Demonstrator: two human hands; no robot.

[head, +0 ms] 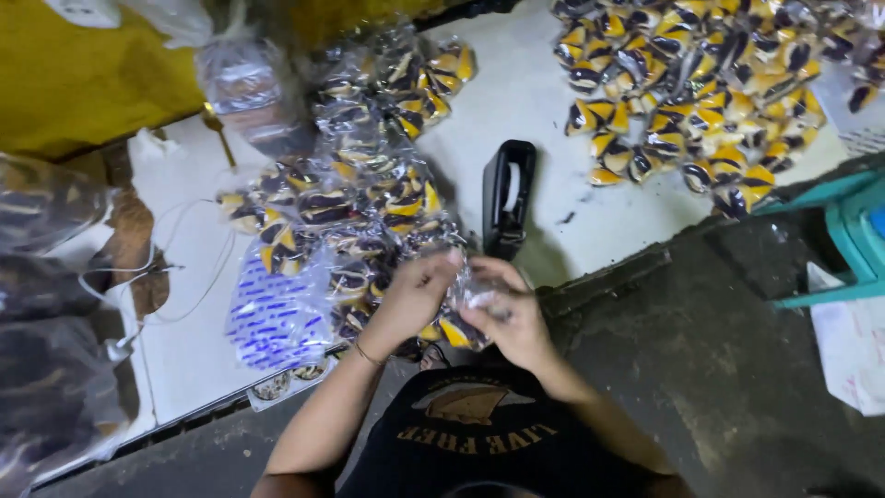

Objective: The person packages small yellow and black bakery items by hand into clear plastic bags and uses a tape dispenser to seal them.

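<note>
My left hand [413,300] and my right hand [513,318] meet close to my chest, both pinching a small clear plastic bag [470,297] of yellow-and-black pieces. Just in front of my hands lies a heap of filled clear bags [364,207] holding the same pieces. A black stapler-like tool [508,198] lies on the white surface beyond my right hand. Loose yellow-and-black pieces [696,83] are piled at the far right.
A white table surface [544,101] carries everything. A clear bag with blue print [277,314] lies left of my hands. Dark filled bags [41,304] sit at the far left, with a thin white cord [189,267] beside them. A teal stool [853,231] stands at right on the dark floor [701,350].
</note>
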